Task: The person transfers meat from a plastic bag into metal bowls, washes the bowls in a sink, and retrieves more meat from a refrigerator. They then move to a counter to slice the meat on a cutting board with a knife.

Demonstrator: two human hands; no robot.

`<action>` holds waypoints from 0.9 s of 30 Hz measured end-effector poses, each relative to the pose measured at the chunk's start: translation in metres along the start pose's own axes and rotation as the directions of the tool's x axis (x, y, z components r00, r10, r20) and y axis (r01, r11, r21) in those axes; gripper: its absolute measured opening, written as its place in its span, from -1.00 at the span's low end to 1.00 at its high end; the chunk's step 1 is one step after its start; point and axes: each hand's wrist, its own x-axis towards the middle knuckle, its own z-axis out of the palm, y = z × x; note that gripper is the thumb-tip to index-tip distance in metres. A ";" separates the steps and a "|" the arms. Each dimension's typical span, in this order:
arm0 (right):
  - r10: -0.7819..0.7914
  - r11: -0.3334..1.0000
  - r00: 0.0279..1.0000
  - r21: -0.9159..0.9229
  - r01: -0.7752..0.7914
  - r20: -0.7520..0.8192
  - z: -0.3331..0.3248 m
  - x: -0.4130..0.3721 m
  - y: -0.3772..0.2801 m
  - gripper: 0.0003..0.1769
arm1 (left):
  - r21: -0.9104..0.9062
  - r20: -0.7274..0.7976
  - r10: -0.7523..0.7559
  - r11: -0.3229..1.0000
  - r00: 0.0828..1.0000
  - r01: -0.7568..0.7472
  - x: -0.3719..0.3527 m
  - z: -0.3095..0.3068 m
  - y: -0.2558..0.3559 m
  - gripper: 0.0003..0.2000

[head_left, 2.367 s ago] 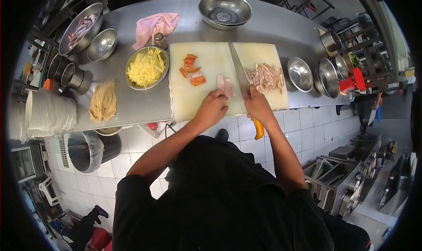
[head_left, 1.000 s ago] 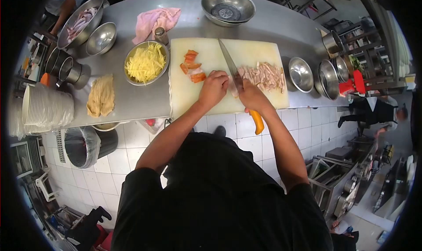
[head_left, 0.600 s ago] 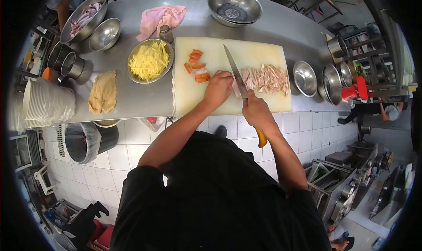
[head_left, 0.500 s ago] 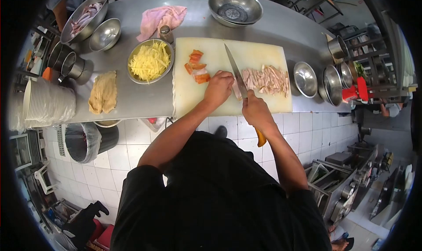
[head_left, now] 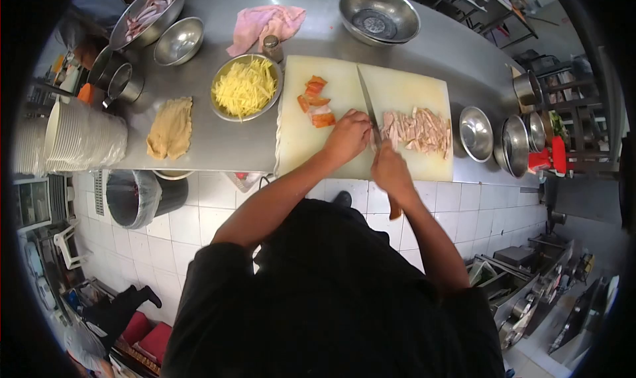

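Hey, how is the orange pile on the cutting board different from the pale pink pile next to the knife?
The orange pile is a few chunky orange-red pieces; the pale pink pile is a bigger heap of thin strips. The orange pile lies left of the knife blade, the pale pink pile right of it. Both sit on the white cutting board.

- Board (head_left: pixel 404 86): far right part bare; near left corner bare.
- Knife (head_left: pixel 366 100) blade runs far-to-near across board middle, barring left-right passage.
- Meat pile (head_left: pixel 421 127) fills right side; orange pieces (head_left: pixel 317 103) left of blade.
- Shred bowl (head_left: pixel 246 86) just beside board's left edge; small bowl (head_left: pixel 476 133) just off right edge.
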 end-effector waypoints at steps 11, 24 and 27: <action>0.008 0.983 0.996 0.183 -0.024 0.085 -0.050 0.005 -0.014 -0.71 | -0.025 0.000 -0.073 0.997 0.997 0.073 -0.002 -0.011 -0.001 -0.91; 0.016 0.995 1.000 0.098 -0.019 0.027 -0.011 0.000 0.003 -0.73 | 0.031 -0.032 -0.076 0.997 0.997 0.077 -0.001 0.000 0.002 -0.96; 0.002 0.999 1.000 0.045 -0.002 0.005 -0.012 -0.001 -0.002 -0.73 | 0.041 -0.018 -0.072 0.997 0.997 0.073 0.000 0.002 0.002 -0.96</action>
